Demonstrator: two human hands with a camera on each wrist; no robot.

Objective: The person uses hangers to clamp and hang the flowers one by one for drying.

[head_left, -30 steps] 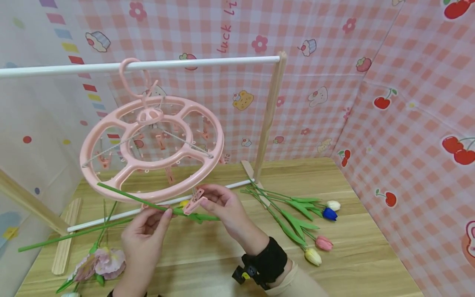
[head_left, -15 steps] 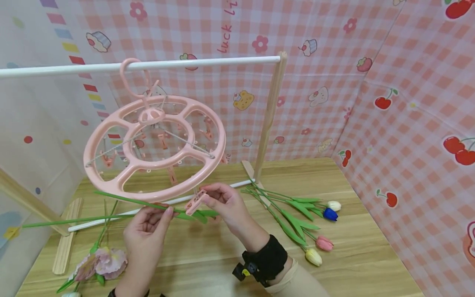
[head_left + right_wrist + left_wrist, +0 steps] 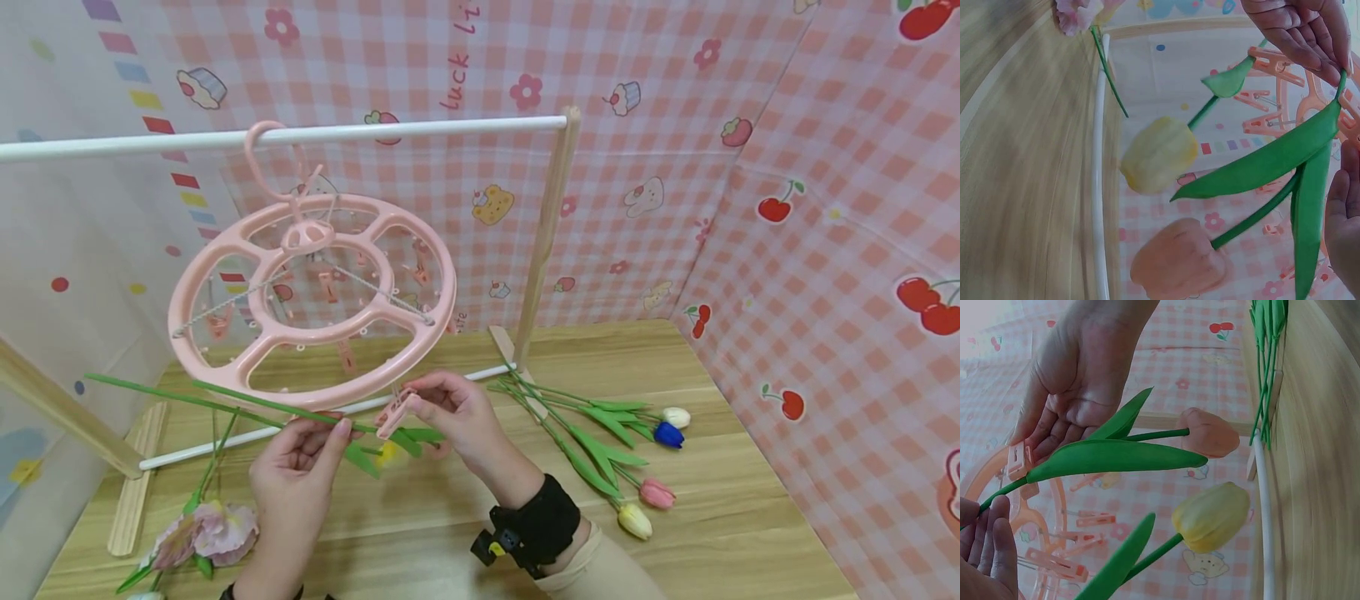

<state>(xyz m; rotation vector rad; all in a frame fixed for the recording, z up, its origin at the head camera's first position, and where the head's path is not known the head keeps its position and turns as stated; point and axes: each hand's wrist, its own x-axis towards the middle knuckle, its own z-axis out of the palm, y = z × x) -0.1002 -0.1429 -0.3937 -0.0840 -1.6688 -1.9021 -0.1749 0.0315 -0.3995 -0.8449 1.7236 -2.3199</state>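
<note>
Left hand (image 3: 300, 454) pinching tulip stems (image 3: 247, 402); right hand (image 3: 457, 417) pinching clip (image 3: 393, 412) at six o'clock of hanging peg ring (image 3: 311, 300); pink and yellow blooms dangling above worktop (image 3: 450, 517).

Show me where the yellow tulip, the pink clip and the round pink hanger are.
yellow tulip (image 3: 1211, 515), left wrist view, middle of the bloom
pink clip (image 3: 394, 411), head view, clip body at the right fingertips
round pink hanger (image 3: 442, 279), head view, outer ring, right side

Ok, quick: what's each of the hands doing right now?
Left hand: pinches the green tulip stem.
Right hand: pinches the pink clip hanging from the round drying rack.
</note>
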